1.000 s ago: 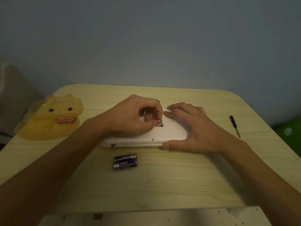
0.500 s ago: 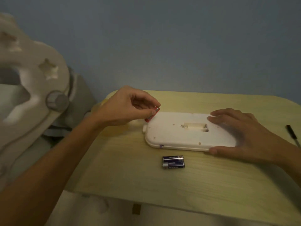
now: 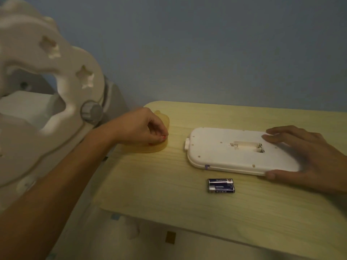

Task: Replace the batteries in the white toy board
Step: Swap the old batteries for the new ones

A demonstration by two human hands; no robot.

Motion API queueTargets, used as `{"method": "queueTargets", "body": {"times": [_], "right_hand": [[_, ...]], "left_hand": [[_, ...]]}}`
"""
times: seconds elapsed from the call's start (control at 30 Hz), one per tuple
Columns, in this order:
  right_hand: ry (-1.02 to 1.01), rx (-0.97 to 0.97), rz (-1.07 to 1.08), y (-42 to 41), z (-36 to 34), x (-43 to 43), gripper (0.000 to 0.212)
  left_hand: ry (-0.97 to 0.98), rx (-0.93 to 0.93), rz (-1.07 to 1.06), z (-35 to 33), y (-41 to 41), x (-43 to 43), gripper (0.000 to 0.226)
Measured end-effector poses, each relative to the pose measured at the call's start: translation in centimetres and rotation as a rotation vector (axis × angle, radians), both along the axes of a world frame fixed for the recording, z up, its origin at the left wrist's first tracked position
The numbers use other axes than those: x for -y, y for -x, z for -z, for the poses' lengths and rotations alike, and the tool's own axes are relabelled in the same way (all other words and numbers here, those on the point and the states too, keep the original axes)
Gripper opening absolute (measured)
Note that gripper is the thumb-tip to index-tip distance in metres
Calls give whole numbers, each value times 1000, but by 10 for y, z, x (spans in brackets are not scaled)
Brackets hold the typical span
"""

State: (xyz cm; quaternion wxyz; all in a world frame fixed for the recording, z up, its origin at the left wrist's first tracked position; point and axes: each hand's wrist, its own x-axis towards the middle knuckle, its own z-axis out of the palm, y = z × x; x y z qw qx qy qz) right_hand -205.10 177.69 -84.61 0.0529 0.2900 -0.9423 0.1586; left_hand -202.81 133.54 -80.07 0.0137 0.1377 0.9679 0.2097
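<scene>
Left hand [image 3: 142,128]: pinching a small red battery [image 3: 163,136] at its fingertips, hovering over the yellow dish [image 3: 150,148] at nine o'clock of the board.
Right hand [image 3: 304,156]: lying open and flat, pressing the board's three o'clock end.
White toy board [image 3: 234,158]: lying face down, its battery bay [image 3: 247,146] showing open.
Blue batteries [image 3: 221,185]: two lying side by side, touching, at six o'clock of the board.

Two batteries [image 3: 221,185] lie before the board [image 3: 225,154], dish [image 3: 150,147] left.
</scene>
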Motion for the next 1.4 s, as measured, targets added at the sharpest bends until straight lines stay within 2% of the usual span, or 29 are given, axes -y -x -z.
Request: {"method": "queueTargets", "body": {"times": [0.2, 0.4, 0.63, 0.83, 1.2, 1.4], "right_hand": [[-33, 17, -2, -3, -5, 2, 103], [-53, 31, -12, -5, -7, 4, 105], [-37, 22, -10, -7, -7, 4, 102], [-24, 25, -12, -6, -6, 3, 102], [-39, 42, 4, -7, -6, 5, 109], [-61, 49, 7, -7, -7, 6, 110]], "left_hand": [[48, -36, 18, -13, -1, -13, 16], [-95, -194, 331, -12, -26, -74, 13], [-27, -187, 494, 2, -43, -116, 9], [-23, -162, 510, 4, -47, -124, 13], [99, -98, 506, 14, -58, -137, 37], [127, -82, 542, 6, -64, -148, 31]]}}
